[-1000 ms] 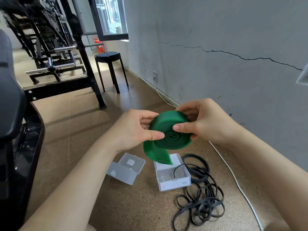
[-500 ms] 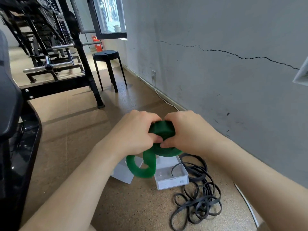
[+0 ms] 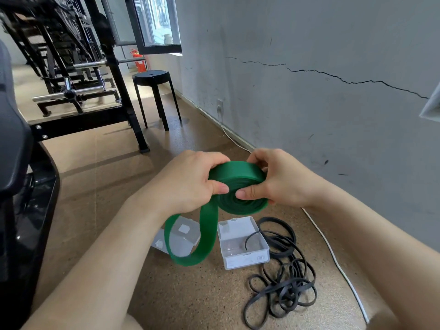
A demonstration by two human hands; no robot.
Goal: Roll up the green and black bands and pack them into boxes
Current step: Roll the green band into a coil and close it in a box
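both hands meet in the middle of the frame around the green band (image 3: 238, 173). most of it is wound into a flat coil held in the air above the floor (image 3: 114, 191). the left hand (image 3: 188, 182) grips the coil's left edge, fingers curled over the top and thumb pressing on the near face. the right hand (image 3: 281, 182) grips the right edge the same way, fingers curled behind the rim and thumb on the spiral face near its centre. the two thumbs lie just beside each other. an unwound length of the band hangs from the coil's left side and curves down in a loose loop toward the lower middle of the frame.

below the coil a clear box (image 3: 247, 260) stands open on the floor, and one black end arches over into it. the black bands (image 3: 283, 291) lie in a tangled pile just beside it, toward the lower right. a second clear box (image 3: 183, 234) sits to the left, partly behind the green loop. a white cable (image 3: 333, 256) runs along the foot of the wall at the right. a black stool (image 3: 152, 76) and a black metal rack (image 3: 114, 67) stand in the upper left.
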